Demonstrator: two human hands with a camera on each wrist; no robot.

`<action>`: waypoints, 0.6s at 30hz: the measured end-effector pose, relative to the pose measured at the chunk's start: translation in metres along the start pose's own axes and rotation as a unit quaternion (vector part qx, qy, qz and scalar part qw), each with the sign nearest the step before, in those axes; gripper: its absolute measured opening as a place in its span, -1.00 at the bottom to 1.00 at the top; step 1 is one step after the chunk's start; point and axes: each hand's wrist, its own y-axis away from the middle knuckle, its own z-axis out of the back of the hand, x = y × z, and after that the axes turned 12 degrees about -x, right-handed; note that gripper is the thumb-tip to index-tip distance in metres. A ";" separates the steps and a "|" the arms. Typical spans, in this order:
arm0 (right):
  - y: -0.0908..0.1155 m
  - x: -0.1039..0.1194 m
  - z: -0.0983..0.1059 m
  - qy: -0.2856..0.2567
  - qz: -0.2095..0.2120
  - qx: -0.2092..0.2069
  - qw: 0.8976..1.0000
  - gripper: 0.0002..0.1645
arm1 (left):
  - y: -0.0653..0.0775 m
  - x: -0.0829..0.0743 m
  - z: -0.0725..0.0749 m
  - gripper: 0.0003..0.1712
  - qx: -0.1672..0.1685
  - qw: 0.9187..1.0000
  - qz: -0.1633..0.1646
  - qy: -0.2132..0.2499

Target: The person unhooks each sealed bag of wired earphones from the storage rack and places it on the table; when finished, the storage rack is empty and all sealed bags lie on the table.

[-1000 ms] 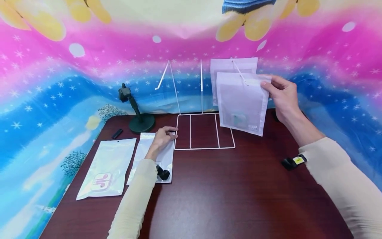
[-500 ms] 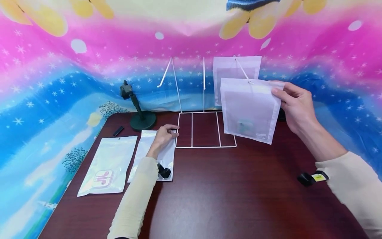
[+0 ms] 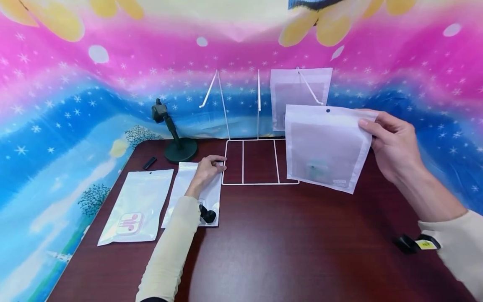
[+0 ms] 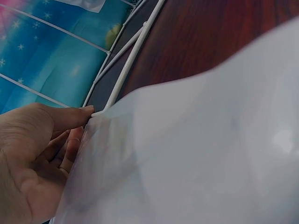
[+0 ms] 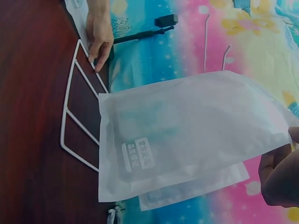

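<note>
In the head view, you wear a cream left sleeve (image 3: 170,247) at seven o'clock, finely creased lengthwise, and a matching right sleeve (image 3: 458,251) at four o'clock, its cuff looser. Your left hand (image 3: 206,173) and right hand (image 3: 398,144) are bare. Each cuff bears a small black wrist camera (image 3: 207,214); your right one carries a yellow-and-white label (image 3: 427,244), its dark characters too small to read.

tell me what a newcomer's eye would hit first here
Probably the vivid pink-and-blue backdrop, which rises behind the table. Next, the pale pouch in the right hand, before the right side of the white rack. Then the left hand, holding the rack's left edge.
</note>
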 end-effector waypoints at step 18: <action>-0.015 -0.034 0.085 0.097 -0.188 -0.039 0.977 -0.80 | -0.002 -0.002 0.001 -0.65 0.000 1.000 0.005 0.001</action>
